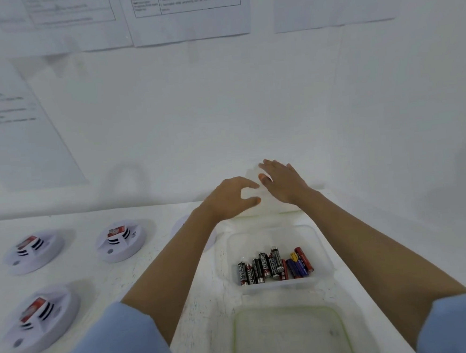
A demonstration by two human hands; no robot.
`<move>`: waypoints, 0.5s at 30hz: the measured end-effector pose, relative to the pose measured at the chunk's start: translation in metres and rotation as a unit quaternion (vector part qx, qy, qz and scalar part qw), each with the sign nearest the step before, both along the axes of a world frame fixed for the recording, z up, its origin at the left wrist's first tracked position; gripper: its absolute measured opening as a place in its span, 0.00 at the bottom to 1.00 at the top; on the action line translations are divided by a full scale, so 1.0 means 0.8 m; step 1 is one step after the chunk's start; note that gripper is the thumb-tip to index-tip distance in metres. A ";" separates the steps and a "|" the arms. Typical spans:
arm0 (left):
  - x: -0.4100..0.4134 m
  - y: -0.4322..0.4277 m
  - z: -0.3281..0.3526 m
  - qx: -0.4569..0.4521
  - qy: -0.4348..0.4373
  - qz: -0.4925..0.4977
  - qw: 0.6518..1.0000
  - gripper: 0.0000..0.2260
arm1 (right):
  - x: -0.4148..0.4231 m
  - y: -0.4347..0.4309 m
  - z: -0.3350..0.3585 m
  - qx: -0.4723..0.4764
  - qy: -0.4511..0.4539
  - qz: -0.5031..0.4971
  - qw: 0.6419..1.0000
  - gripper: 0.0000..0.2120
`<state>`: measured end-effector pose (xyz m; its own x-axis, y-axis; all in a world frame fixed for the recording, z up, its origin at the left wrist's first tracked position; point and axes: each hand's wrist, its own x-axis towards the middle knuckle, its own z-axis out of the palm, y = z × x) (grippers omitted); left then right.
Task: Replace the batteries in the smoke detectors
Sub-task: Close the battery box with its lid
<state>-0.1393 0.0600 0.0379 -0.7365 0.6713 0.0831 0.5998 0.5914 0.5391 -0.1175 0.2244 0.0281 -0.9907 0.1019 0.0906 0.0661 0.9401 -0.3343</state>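
Note:
Three white round smoke detectors lie on the white table at the left: one at the back left (34, 252), one beside it (120, 241), one nearer me (39, 319). Each shows a red label on top. The edge of another white disc (179, 227) peeks out behind my left forearm. A clear tub (322, 241) holds several black, red and blue batteries (275, 265). Beyond it, against the wall, stands a white box (255, 195). My left hand (229, 197) grips its left side between thumb and fingers. My right hand (282, 183) rests flat on its top, fingers straight.
A second clear tub with a greenish rim (235, 340) stands close to me with nothing visible in it. Both tubs sit on a white foam tray (208, 303). Printed sheets (188, 12) hang on the white wall behind the table.

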 end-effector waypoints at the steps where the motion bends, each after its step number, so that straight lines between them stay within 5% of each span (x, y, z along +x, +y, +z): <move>1: 0.002 -0.001 0.001 -0.001 0.027 0.017 1.000 0.18 | 0.006 0.000 0.004 -0.007 -0.001 0.007 1.000 0.23; 15: 0.105 -0.026 0.009 -0.097 0.106 0.121 0.982 0.20 | 0.132 -0.021 0.007 -0.046 -0.034 0.008 0.998 0.23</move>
<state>-0.0555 0.0391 0.0449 -0.8567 0.4965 0.1399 0.5151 0.8096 0.2814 -0.0120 0.2078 0.0334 -0.9958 0.0909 0.0145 0.0767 0.9066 -0.4151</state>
